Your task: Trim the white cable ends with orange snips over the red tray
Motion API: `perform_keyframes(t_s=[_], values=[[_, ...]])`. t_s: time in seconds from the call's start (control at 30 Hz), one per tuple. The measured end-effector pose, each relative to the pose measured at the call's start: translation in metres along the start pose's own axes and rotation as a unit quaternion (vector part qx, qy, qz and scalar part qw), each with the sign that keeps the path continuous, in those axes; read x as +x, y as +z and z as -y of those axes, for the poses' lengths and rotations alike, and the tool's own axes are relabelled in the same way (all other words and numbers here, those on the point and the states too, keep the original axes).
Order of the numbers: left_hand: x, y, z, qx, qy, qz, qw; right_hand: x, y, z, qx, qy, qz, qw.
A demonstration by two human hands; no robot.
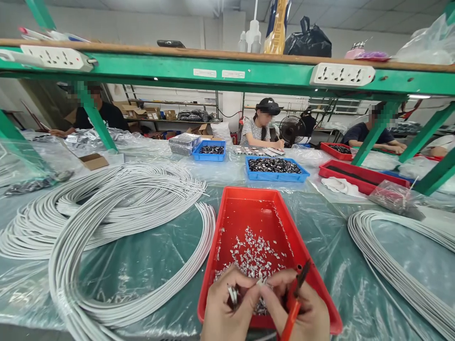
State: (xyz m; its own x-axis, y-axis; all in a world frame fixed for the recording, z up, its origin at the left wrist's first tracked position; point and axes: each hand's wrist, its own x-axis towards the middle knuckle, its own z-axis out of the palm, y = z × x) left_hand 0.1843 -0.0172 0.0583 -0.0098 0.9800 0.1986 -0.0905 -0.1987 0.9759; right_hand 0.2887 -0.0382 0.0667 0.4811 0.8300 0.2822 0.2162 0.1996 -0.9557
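Observation:
My left hand [231,303] is closed around white cables [232,294], whose cut ends show between its fingers. Its thumb and forefinger pinch a small whitish piece over the near end of a red tray [227,222]. The fingertips of my right hand [302,303] meet them at that same piece, which is too small to make out. Across the right palm lies a tool with an orange handle [292,315] and a dark metal tip [304,273]; the rest of it is hidden. Silvery scraps [254,248] are scattered over the tray's floor below both hands.
Coiled white cables [76,265] lie left, another coil [398,270] right. Beyond the tray stand blue trays [279,176] of dark parts and a long red tray [364,182]. A green shelf beam [170,68] spans overhead. Several people sit across the table.

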Motion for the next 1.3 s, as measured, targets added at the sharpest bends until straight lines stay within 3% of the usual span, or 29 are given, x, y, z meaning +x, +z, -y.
perform_keyframes(t_s=[0.07,0.13,0.23,0.33,0.5,0.67,0.9,1.1,1.2,1.3], values=[[0.002,-0.004,-0.002,-0.072,-0.117,0.071,0.988,0.007,-0.007,0.004,0.058,0.045,0.060,0.995],[0.003,-0.008,-0.004,-0.137,-0.194,0.134,0.962,0.015,-0.015,0.006,0.081,0.066,0.135,0.985],[0.004,-0.011,-0.005,-0.201,-0.219,0.191,0.936,0.021,-0.020,0.008,0.091,0.087,0.232,0.964],[0.003,-0.012,-0.003,-0.229,-0.222,0.214,0.923,0.020,-0.019,0.008,0.064,0.082,0.245,0.964],[0.000,-0.009,-0.002,-0.217,-0.203,0.191,0.936,0.014,-0.017,0.009,0.013,0.055,0.205,0.977],[-0.003,-0.007,-0.006,-0.188,-0.196,0.163,0.949,0.011,-0.018,0.006,0.027,0.032,0.159,0.986],[-0.005,-0.007,-0.004,-0.164,-0.184,0.171,0.954,0.004,-0.018,-0.006,-0.018,-0.038,0.140,0.989],[-0.007,-0.001,0.011,-0.071,-0.144,0.131,0.978,0.010,-0.033,0.000,-0.232,-0.236,0.158,0.930],[-0.008,0.001,0.014,-0.033,-0.092,0.113,0.989,0.013,-0.038,0.009,-0.276,-0.247,0.187,0.910],[-0.007,0.002,0.012,-0.006,-0.059,0.084,0.995,0.013,-0.043,0.015,-0.261,-0.198,0.230,0.917]])
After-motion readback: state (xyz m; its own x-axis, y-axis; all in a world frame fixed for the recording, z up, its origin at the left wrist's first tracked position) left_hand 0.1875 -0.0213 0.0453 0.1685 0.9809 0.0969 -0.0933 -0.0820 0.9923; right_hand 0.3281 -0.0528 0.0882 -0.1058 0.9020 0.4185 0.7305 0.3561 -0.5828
